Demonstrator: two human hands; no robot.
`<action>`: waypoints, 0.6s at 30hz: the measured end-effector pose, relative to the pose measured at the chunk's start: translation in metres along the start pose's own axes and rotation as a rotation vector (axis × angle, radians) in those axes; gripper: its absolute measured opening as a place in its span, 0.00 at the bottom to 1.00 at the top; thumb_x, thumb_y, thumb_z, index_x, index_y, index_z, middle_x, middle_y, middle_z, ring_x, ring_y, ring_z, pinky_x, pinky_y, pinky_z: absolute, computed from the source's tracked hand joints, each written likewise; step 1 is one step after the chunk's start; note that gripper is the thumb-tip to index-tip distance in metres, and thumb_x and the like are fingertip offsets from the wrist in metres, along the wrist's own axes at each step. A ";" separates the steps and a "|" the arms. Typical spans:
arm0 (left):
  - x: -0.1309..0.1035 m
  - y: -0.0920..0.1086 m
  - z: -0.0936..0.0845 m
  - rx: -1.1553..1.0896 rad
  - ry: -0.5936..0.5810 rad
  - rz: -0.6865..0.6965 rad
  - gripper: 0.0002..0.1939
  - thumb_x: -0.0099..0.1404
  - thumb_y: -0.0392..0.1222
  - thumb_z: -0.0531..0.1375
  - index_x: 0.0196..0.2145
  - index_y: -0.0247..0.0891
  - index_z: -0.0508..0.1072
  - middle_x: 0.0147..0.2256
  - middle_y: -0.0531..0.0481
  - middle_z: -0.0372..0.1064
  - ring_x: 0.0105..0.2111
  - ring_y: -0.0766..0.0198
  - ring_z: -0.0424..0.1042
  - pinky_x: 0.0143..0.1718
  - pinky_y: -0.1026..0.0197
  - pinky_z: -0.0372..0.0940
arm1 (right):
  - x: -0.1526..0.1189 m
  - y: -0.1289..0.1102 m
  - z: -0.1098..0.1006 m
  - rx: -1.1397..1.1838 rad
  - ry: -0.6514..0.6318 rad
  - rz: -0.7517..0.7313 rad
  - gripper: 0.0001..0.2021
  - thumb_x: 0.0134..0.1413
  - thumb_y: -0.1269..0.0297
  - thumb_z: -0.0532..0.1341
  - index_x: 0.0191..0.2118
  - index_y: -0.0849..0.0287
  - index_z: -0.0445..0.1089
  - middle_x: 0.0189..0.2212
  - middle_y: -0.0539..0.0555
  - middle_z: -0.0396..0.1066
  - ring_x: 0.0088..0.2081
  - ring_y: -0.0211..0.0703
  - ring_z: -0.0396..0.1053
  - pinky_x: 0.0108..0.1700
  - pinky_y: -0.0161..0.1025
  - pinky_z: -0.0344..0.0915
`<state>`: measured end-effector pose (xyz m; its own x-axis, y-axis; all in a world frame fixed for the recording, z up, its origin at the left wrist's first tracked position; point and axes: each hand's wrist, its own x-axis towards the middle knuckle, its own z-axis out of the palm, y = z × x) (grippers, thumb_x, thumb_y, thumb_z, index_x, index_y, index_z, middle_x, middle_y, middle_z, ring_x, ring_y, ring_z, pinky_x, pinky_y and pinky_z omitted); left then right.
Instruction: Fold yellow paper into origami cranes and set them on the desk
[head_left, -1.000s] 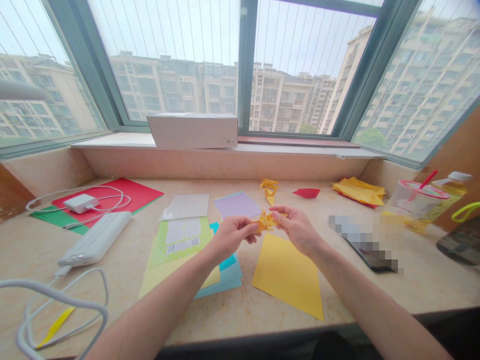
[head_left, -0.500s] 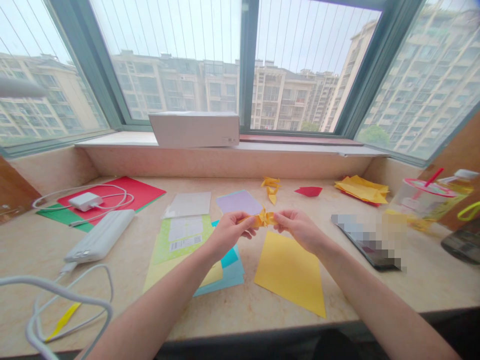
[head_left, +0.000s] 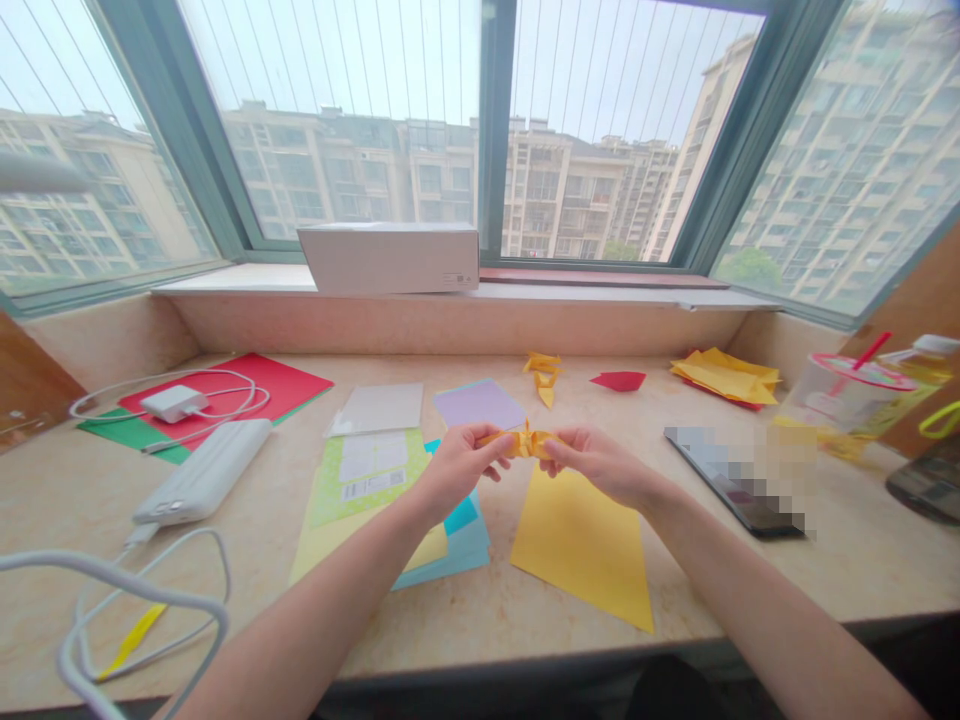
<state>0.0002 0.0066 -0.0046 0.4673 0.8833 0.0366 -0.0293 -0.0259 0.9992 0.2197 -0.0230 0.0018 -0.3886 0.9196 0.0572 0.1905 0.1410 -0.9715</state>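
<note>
Between my two hands is a small folded yellow paper piece (head_left: 528, 440), held up over the table with a pointed part standing at its middle. My left hand (head_left: 474, 455) pinches its left end between thumb and fingers. At the right end, my right hand (head_left: 589, 455) grips it in the same way. Below lies a flat yellow paper sheet (head_left: 585, 545). Farther back on the table rest folded yellow paper pieces (head_left: 546, 385) and a folded red paper piece (head_left: 619, 381). A purple sheet (head_left: 480, 404) lies just beyond my left hand.
To the left are a white power bank (head_left: 206, 470), a charger (head_left: 175, 403) with cables, and red paper (head_left: 292, 385). A green-patterned packet (head_left: 367, 475) lies nearer. On the right are a phone (head_left: 720, 480), stacked yellow papers (head_left: 727, 375) and a plastic cup (head_left: 840, 395).
My right hand has shifted slightly at its end of the folded paper, and the piece looks wider and flatter between my hands. The left hand stays nearly still.
</note>
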 end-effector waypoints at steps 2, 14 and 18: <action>-0.001 0.001 0.000 -0.026 -0.028 -0.012 0.17 0.61 0.52 0.65 0.33 0.33 0.75 0.29 0.49 0.71 0.29 0.66 0.69 0.29 0.65 0.65 | -0.001 -0.002 0.001 -0.017 -0.002 -0.011 0.19 0.58 0.47 0.61 0.31 0.60 0.75 0.29 0.52 0.71 0.32 0.40 0.65 0.38 0.38 0.60; -0.010 0.005 0.003 -0.357 -0.317 -0.027 0.13 0.64 0.49 0.63 0.34 0.34 0.77 0.37 0.46 0.71 0.35 0.66 0.68 0.36 0.64 0.63 | 0.003 0.015 0.003 0.433 -0.079 -0.065 0.15 0.56 0.50 0.65 0.31 0.58 0.73 0.28 0.51 0.67 0.31 0.39 0.62 0.39 0.39 0.58; -0.008 0.003 0.003 -0.328 -0.285 0.000 0.15 0.63 0.51 0.64 0.32 0.34 0.76 0.34 0.47 0.72 0.31 0.67 0.67 0.34 0.63 0.62 | 0.000 0.011 0.004 0.464 -0.077 -0.096 0.14 0.56 0.51 0.65 0.30 0.58 0.72 0.27 0.50 0.66 0.31 0.39 0.61 0.39 0.39 0.57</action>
<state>-0.0009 -0.0016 -0.0024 0.6911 0.7177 0.0851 -0.2869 0.1644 0.9438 0.2184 -0.0223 -0.0100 -0.4539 0.8780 0.1519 -0.2654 0.0296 -0.9637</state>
